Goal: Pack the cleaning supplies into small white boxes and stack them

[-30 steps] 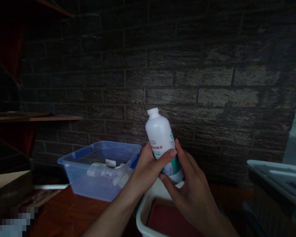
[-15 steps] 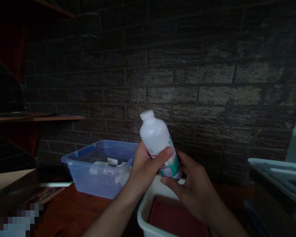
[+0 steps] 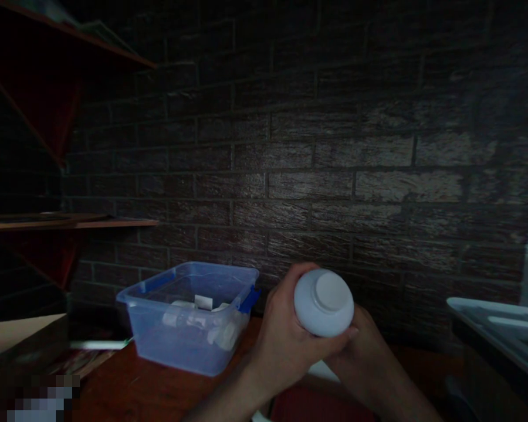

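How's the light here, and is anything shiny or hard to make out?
In the head view, light is dim, very dark beneath the upper shelf; the brick wall has a pale sheen; the white bottle stands out; a blocky patch covers the lower-left corner.

Looks like smooth, opaque plastic on the white bottle [image 3: 310, 313], translucent plastic with a slight sheen on the tub [image 3: 171, 346]. Turns to rough, grainy brick across the wall [image 3: 290, 152], smooth reddish-brown wood along the tabletop [image 3: 114, 392].
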